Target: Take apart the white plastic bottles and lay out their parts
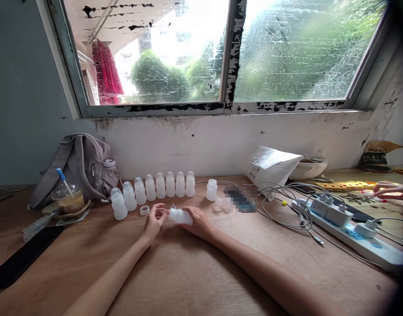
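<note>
Our right hand (199, 221) grips bottle (181, 216), long axis running left-right, neck toward left hand (154, 220); left fingers curled there, hold unclear. Bottle sits toward table's (201, 272) far edge.

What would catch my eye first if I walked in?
Probably the row of milky bottles toward the back of the table, and, in front, the right hand holding another bottle tilted over. Above, a streaked window shows hanging red cloth through its left pane.
</note>
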A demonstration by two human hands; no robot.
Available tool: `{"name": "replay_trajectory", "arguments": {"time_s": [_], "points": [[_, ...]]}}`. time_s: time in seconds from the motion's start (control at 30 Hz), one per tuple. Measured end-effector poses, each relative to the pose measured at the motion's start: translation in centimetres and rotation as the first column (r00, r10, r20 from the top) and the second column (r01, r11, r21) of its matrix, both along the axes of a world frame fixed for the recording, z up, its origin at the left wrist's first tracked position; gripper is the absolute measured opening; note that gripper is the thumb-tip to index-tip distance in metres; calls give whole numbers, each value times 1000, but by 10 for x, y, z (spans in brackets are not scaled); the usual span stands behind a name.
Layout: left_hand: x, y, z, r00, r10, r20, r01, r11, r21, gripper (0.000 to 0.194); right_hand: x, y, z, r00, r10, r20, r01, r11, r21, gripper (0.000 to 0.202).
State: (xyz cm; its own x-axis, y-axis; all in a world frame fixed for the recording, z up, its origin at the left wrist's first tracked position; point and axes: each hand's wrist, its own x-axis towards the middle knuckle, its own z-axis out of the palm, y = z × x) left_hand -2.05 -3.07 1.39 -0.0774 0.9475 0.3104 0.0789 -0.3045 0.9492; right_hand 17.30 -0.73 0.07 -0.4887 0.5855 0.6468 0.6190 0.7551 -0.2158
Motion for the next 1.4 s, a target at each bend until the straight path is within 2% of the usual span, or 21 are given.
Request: {"name": "replay_trajectory", "arguments": {"time_s": [0.13,0.23,0.3,0.4,0.53,0.6,0.67,0.73,0.8,0.83,0.9,0.97,1.07,1.2,1.4], "points": [[-1,-1,2,992,-93,85,94,996,-6,38,0,1,-1,1000,-3,-1,3,1000,12,42],[-1,-2,4,991,-68,119,72,997,-26,39,0,1,0,1000,-1,-10,1,1000,14,41],[0,-2,3,994,-67,87,74,994,-83,42,0,-1,0,1000,4,-3,-4,1000,13,43],[3,-1,0,991,-130,13,131,981,-146,44,0,-4,3,1000,22,12,-22,1000,6,46],[5,-4,0,990,-135,-50,128,984,-120,40,3,-9,11,997,71,-40,-74,993,-88,47],[5,-8,4,985,-165,-45,160,983,-89,40,5,-12,17,986,123,-110,-144,967,-209,45],[5,-12,10,972,-235,-4,234,969,-75,41,6,-14,24,968,151,-200,-216,908,-359,39],[6,-15,14,956,-282,76,287,955,-69,44,4,-14,29,953,129,-275,-254,834,-489,36],[7,-14,13,944,-279,177,296,952,-79,49,1,-14,31,942,71,-329,-252,795,-552,37],[9,-13,11,941,-259,217,285,953,-98,51,-1,-14,31,936,40,-350,-240,800,-550,37],[12,-9,8,943,-227,243,267,952,-147,52,-4,-14,29,927,-3,-375,-192,856,-480,37],[17,-5,6,952,-224,208,260,951,-168,48,-5,-15,25,935,-8,-354,-132,920,-370,40],[29,-2,9,967,-210,141,227,967,-118,41,0,-18,20,952,-11,-307,-77,959,-274,44],[51,3,22,983,-147,110,155,986,-67,36,13,-21,18,920,13,-392,-152,934,-325,48],[85,18,39,956,-180,234,222,960,-169,41,16,-24,16,823,-111,-558,-193,868,-458,43]]}}
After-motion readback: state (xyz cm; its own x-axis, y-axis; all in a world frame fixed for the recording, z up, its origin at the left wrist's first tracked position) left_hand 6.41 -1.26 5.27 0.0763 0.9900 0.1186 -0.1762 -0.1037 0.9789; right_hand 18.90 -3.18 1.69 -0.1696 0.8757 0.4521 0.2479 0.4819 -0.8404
